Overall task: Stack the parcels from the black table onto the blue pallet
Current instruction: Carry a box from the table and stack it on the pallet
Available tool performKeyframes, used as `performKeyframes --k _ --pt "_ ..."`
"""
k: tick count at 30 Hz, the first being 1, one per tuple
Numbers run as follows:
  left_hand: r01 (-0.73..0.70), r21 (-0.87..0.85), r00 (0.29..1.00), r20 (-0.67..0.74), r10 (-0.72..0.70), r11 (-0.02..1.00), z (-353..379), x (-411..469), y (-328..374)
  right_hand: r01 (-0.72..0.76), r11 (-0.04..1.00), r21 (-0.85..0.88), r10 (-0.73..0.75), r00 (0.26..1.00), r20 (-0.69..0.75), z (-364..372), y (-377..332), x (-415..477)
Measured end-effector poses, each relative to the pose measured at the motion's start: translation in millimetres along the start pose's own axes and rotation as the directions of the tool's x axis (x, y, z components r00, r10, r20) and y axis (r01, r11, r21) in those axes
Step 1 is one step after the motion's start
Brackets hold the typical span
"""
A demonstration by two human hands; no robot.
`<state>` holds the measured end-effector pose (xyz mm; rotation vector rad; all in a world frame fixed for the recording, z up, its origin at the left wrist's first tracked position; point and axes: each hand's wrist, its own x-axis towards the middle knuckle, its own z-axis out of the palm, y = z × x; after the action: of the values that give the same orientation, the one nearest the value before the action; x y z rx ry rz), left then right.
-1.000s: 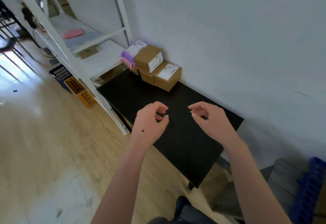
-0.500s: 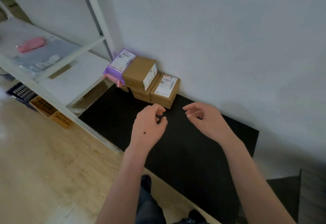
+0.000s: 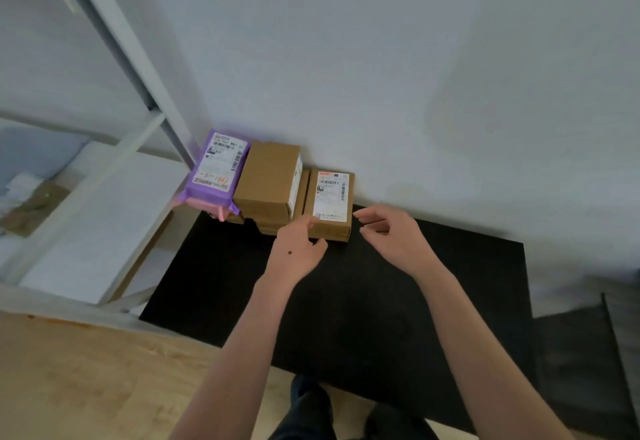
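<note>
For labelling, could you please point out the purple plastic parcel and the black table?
purple plastic parcel [image 3: 218,165]: head view, white label on top.
black table [image 3: 381,301]: head view, bare middle surface.

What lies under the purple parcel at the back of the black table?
Under the purple parcel a pink parcel shows along its near edge. Below that, a sliver of brown box is visible; the rest of the stack is covered.

One black rectangular surface [image 3: 381,301] carries the parcels. Three brown cardboard boxes show clearly: a tall one [image 3: 266,176] stacked on a lower one [image 3: 270,219], and a flat one with a white label [image 3: 330,204]; more may hide beneath. One purple plastic mailer [image 3: 216,169] lies on one pink mailer [image 3: 207,204]. Two bare hands are in view, the left hand [image 3: 296,252] and the right hand [image 3: 394,235]. One white metal shelf rack [image 3: 104,176] stands beside.
</note>
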<state>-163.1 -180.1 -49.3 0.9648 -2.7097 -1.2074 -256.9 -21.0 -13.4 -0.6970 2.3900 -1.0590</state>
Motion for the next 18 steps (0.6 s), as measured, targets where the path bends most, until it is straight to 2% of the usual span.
performKeyframes --k 4,7,10,14,18 --pt "0.05 -0.096 0.997 0.058 -0.045 0.994 18.1 25.8 -11.4 -0.048 0.996 -0.075 0.049 0.999 0.001 17.3 12.9 21.0" --pt "0.042 -0.173 0.996 0.082 -0.029 0.984 28.9 37.7 -16.5 -0.083 0.991 -0.109 0.088 0.995 0.043 30.8 24.0 35.3" --pt "0.033 -0.159 0.994 0.11 -0.016 0.987 38.8 47.7 -19.6 -0.141 0.988 -0.06 0.147 0.983 0.106 41.7 34.9 48.7" --pt "0.152 -0.154 0.985 0.107 -0.136 0.976 48.0 58.5 -22.5 -0.236 0.972 0.018 0.23 0.957 0.176 49.5 42.9 64.9" --pt "0.139 -0.209 0.989 0.087 -0.123 0.968 53.2 62.6 -21.4 -0.32 0.946 0.061 0.299 0.927 0.226 53.1 48.6 76.3"
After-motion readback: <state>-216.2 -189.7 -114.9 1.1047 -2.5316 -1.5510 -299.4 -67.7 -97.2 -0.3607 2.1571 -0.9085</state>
